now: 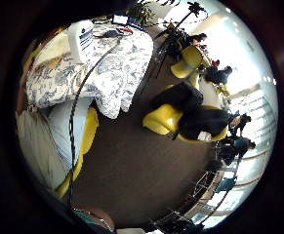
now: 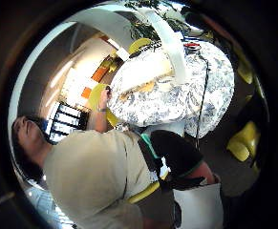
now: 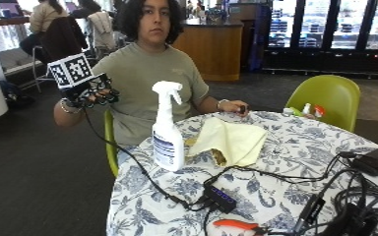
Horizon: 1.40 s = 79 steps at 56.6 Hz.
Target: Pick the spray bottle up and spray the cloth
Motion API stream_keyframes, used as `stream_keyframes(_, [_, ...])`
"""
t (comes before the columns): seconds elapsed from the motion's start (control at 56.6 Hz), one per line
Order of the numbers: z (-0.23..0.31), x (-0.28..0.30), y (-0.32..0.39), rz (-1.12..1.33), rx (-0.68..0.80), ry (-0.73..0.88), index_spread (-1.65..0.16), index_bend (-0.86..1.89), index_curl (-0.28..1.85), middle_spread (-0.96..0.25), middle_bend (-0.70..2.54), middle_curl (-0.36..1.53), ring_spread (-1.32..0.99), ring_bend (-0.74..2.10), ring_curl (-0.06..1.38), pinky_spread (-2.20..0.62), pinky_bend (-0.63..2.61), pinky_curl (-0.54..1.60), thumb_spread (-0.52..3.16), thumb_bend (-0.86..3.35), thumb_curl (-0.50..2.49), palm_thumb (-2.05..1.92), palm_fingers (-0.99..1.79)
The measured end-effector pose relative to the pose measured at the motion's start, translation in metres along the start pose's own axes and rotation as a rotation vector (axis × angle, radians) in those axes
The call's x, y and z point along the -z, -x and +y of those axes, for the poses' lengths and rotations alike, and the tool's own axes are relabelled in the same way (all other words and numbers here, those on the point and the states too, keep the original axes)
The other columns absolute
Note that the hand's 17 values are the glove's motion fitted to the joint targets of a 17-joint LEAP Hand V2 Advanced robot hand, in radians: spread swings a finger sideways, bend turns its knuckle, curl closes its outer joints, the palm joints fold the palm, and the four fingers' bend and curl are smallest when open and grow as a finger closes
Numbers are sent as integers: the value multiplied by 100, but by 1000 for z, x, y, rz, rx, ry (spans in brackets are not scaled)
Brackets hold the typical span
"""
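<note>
On the floral tablecloth [image 3: 294, 147] your white spray bottle [image 3: 167, 132] stands upright just beside the yellow cloth [image 3: 232, 140]; its blue label is too small to read. Your gloved right hand [image 3: 92, 93] is raised beside your shoulder, well apart from both, fingers loosely curled and holding nothing.

I see a counter [image 3: 320, 147] w/ blue floral tablecloth. Near its front edge: small black USB hub [image 3: 222, 198], orange-handled pliers [image 3: 240, 226] just beside it. Black cables [image 3: 346, 196] piled at right edge, black box [image 3: 374, 161] there too. Green chair [image 3: 327, 98] behind far right edge.
</note>
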<state>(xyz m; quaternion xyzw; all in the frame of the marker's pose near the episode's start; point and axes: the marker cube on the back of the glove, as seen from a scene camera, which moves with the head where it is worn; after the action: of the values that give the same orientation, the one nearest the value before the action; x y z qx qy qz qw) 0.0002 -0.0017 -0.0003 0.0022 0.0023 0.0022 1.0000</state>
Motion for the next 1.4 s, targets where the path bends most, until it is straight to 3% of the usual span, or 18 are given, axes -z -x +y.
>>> stream_keyframes(0.212, [-6, -3, -2, -33, -27, 7, -37, 17, 18, -6, 21, 16, -10, 34, 16, 16, 27, 17, 88, 17, 15, 40, 35])
stream_keyframes(0.371, [-16, -12, -7, -153, -145, -131, -39, 12, 19, -6, 22, 22, -10, 37, 20, 18, 28, 22, 101, 11, 20, 44, 32])
stream_keyframes(0.583, [-54, -30, 1, -690, -133, -227, -38, 12, 18, -3, 26, 27, -8, 43, 25, 20, 29, 26, 103, 9, 26, 58, 32])
stream_keyframes(0.724, [-102, -46, 3, -935, -274, -375, -36, 14, 20, -1, 26, 29, -7, 42, 26, 20, 29, 28, 101, 7, 30, 67, 34])
stream_keyframes(0.812, [-115, -62, 4, -965, -159, -345, -35, 13, 20, -1, 27, 31, -7, 43, 27, 20, 28, 29, 99, 6, 32, 73, 37])
stream_keyframes(0.901, [-130, -67, 9, -1026, -216, -304, -34, 12, 21, -1, 28, 32, -7, 44, 28, 20, 28, 30, 98, 4, 34, 77, 39])
stream_keyframes(1.236, [-199, -83, 23, -1093, -208, -223, -31, 13, 22, -1, 26, 34, -7, 44, 30, 20, 26, 33, 95, -2, 38, 84, 41])
stream_keyframes(1.395, [-227, -90, 34, -1054, -225, -257, -29, 12, 22, 0, 25, 34, -5, 48, 32, 18, 26, 33, 92, -3, 38, 85, 50])
